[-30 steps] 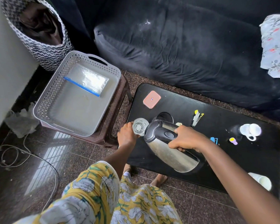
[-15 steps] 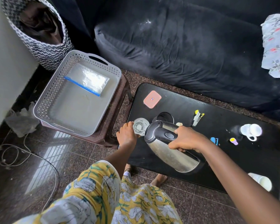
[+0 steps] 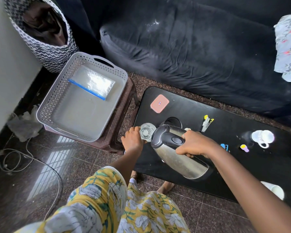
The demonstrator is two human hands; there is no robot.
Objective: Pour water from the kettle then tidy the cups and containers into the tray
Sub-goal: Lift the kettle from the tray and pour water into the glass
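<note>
A steel kettle [image 3: 180,158] with a black lid and handle is tilted to the left over a clear glass [image 3: 146,132] at the left end of the black table [image 3: 242,174]. My right hand [image 3: 196,144] grips the kettle's handle. My left hand [image 3: 133,140] holds the glass by its near side. A pink square container [image 3: 159,103] lies farther back on the table. A white mug [image 3: 262,137] stands at the right end, and a white cup [image 3: 275,190] sits at the near right edge. The grey perforated tray [image 3: 57,98] rests on a brown stool to the left.
A zip bag [image 3: 94,84] lies inside the tray. The kettle's black base [image 3: 172,122] sits behind the glass. Small clips and pens [image 3: 207,122] are scattered mid-table. A dark sofa [image 3: 200,47] runs behind, a patterned basket [image 3: 45,34] stands far left, and cables [image 3: 15,162] lie on the floor.
The kettle, glass and both hands hold almost the same pose; the view has only shifted slightly.
</note>
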